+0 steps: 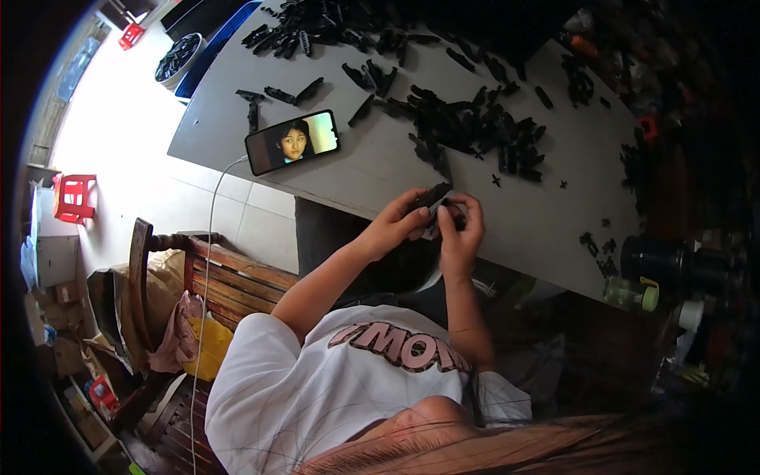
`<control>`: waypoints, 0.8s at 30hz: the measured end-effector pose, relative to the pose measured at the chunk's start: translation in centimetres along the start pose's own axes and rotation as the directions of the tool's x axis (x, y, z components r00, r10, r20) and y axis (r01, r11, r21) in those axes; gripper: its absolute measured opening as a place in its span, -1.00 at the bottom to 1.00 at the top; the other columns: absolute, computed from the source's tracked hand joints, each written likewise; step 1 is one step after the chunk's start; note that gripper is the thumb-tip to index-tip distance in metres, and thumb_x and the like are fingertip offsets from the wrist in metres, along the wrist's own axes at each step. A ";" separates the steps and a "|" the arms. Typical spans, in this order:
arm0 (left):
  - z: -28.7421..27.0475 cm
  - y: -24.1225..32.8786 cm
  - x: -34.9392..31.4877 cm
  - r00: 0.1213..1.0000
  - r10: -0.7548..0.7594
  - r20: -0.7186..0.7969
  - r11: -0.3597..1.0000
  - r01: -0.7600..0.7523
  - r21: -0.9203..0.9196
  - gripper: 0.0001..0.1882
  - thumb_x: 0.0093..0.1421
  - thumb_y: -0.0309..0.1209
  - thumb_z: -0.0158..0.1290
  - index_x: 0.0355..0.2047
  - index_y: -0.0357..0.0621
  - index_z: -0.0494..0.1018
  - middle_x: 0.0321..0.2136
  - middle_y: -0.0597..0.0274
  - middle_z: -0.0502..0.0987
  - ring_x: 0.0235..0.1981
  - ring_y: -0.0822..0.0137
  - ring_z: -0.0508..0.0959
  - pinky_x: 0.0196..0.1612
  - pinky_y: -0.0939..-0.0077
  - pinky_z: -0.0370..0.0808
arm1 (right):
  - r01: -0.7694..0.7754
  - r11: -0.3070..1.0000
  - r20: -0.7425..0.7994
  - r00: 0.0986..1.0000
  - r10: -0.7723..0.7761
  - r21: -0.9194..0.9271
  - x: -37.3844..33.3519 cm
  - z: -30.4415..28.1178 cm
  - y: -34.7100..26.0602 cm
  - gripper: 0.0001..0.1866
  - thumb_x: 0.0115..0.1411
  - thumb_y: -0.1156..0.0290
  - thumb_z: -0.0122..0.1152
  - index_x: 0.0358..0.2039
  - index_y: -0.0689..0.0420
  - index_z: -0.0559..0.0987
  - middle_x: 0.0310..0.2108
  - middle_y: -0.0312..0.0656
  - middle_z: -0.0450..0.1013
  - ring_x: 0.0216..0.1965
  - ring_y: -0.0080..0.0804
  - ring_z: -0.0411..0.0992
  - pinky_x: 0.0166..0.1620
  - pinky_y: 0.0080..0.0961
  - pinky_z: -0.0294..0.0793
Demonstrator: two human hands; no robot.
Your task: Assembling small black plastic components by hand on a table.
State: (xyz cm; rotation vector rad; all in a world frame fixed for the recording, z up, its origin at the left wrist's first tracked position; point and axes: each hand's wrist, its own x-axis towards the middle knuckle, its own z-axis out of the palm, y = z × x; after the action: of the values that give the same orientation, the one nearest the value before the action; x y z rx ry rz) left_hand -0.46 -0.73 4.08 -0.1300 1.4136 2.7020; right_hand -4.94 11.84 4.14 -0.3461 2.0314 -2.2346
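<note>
Over the table's near edge, my left hand (398, 217) is closed around a long black plastic part (432, 195), with the thumb along its near side. Close against it, my right hand (462, 236) has its thumb and fingers bent together at the part's right end. Something dark shows between those right fingers, too small and shaded to make out. Just beyond the hands lies another black plastic part (428, 150), beside a loose heap of similar parts (475, 127).
The grey table (356, 170) carries a lit phone (293, 142) with a white cable (207, 277), more black parts (324, 28), and small black cross-shaped pieces (496, 180). A green-lidded bottle (631, 294) stands at the right edge. A wooden bench (237, 281) is at left.
</note>
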 end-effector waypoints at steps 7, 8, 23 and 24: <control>-2.4 -2.2 1.0 0.966 -0.039 -0.255 0.998 0.027 -0.051 -0.61 0.25 -0.37 -0.13 0.06 -0.19 0.14 -0.53 0.40 0.24 -0.57 0.57 0.23 -0.51 0.73 0.17 | -0.154 0.970 -0.147 0.972 0.183 0.188 1.8 -2.3 1.7 -0.85 0.12 0.55 0.06 -0.27 0.16 0.37 -0.54 -0.33 0.31 -0.55 -0.61 0.27 -0.52 -0.64 0.30; -2.7 -2.1 0.8 0.968 -0.028 -0.250 0.999 0.016 -0.047 -0.62 0.25 -0.36 -0.13 0.05 -0.18 0.14 -0.53 0.40 0.23 -0.57 0.57 0.23 -0.50 0.73 0.17 | -0.125 0.974 -0.204 0.965 0.163 0.189 2.0 -2.9 1.4 -0.87 0.14 0.54 0.04 -0.27 0.17 0.37 -0.56 -0.32 0.30 -0.56 -0.61 0.25 -0.51 -0.62 0.30; -3.0 -2.1 0.8 0.980 -0.017 -0.200 0.999 0.008 -0.043 -0.62 0.26 -0.36 -0.14 0.05 -0.16 0.13 -0.51 0.40 0.23 -0.54 0.54 0.24 -0.47 0.70 0.17 | 0.121 0.596 0.204 0.976 0.074 -0.794 0.6 -9.9 -1.0 -0.73 0.02 0.62 0.10 -0.21 0.18 0.44 -0.11 -0.09 0.29 -0.10 -0.09 0.35 -0.15 -0.34 0.38; -2.7 -1.8 0.7 0.975 -0.024 -0.222 1.000 0.021 -0.016 -0.63 0.26 -0.36 -0.14 0.05 -0.16 0.14 -0.51 0.40 0.24 -0.54 0.54 0.24 -0.46 0.70 0.18 | 0.165 0.573 0.223 0.974 0.032 -0.803 0.6 -9.8 -0.6 -0.72 0.03 0.59 0.12 -0.19 0.17 0.43 -0.12 -0.08 0.29 -0.12 -0.07 0.35 -0.16 -0.33 0.38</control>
State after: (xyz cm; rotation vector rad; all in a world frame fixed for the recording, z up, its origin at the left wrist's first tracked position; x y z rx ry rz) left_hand -0.85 -1.89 0.95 -0.4608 1.4373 2.7494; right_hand -7.76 21.31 4.00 -0.6982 2.8133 -1.0100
